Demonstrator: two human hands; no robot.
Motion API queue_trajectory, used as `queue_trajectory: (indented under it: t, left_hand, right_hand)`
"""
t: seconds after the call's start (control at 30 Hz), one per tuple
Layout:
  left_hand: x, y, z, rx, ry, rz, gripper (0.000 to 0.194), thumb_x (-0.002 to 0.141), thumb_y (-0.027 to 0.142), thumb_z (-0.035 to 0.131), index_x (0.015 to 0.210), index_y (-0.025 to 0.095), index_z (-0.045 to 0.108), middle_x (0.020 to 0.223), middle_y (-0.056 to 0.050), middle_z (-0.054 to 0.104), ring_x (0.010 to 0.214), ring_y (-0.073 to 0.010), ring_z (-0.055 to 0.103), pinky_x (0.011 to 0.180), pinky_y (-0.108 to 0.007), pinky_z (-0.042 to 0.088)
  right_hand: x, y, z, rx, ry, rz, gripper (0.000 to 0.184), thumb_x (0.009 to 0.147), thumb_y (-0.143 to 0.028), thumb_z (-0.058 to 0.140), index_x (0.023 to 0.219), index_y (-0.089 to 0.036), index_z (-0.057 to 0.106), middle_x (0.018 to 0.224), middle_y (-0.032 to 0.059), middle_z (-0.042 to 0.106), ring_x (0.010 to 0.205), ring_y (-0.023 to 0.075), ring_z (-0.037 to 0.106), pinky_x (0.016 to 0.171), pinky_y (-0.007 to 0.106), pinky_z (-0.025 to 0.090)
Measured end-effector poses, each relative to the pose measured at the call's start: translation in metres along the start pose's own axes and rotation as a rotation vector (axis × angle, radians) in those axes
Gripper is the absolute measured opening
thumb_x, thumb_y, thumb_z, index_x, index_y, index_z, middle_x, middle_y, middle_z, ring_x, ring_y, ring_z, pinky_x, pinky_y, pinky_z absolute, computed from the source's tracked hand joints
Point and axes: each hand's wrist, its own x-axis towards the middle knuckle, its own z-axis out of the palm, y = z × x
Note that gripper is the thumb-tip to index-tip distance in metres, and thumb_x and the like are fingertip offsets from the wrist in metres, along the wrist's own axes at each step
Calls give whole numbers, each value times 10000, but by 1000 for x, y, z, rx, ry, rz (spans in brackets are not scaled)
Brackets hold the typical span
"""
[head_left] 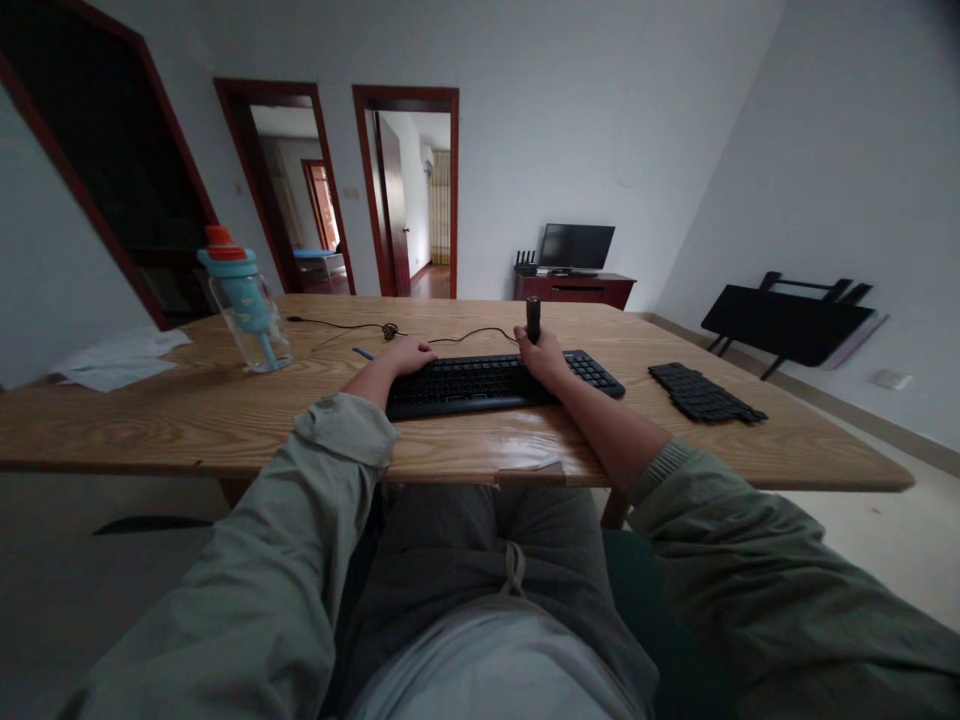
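Observation:
A black keyboard [480,382] lies on the wooden table [225,410] in front of me. My left hand [409,356] rests on the keyboard's left end, fingers curled loosely over the keys. My right hand [541,357] is above the keyboard's right part and grips a small black cylinder [533,319] held upright. A thin black cable [420,333] runs across the table behind the keyboard. A blue pen-like tip [362,353] shows just left of my left hand.
A clear bottle with blue lid and red cap [244,300] stands at the left. White papers [120,360] lie at the far left edge. A second dark keyboard-like piece [705,393] lies at the right. A folded black table [787,322] leans on the right wall.

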Motion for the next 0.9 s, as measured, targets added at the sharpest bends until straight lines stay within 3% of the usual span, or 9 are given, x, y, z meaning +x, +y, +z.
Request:
queue_trajectory:
  t: [0.43,0.6,0.7,0.9]
  left_hand:
    - [0,2,-2,-17,-6,-20,304,873,301,572,949,138,817,993,-108,800,884,-249,700,742,-300,489]
    - [-2,6,-4,9,-4,-25,315,878,318,566,939,146,823,981,-105,799,903,-254,707,767,-298,498]
    - [-4,8,-3,-2,16,-28,316,882,323,573,957,154,828,988,-99,800,907,-249,705,778,-292,498]
    - [-4,8,-3,-15,10,-25,298,886,311,579,946,145,820,962,-92,797,866,-236,693,727,-282,483]
  right_hand:
    - [-2,-5,1,-62,28,-58,441,893,-649,474,776,-224,500,697,29,538,700,203,515,708,352,432]
    - [-6,-11,7,-101,-73,-177,418,902,-626,508,831,-216,552,705,22,550,705,197,510,727,340,441]
    - [-5,-11,5,-18,-33,-105,444,899,-644,546,785,-215,538,667,5,508,676,182,510,692,322,464]
    - [5,-14,-11,436,121,141,477,871,-676,640,828,-217,517,598,-54,448,557,117,496,663,289,553]
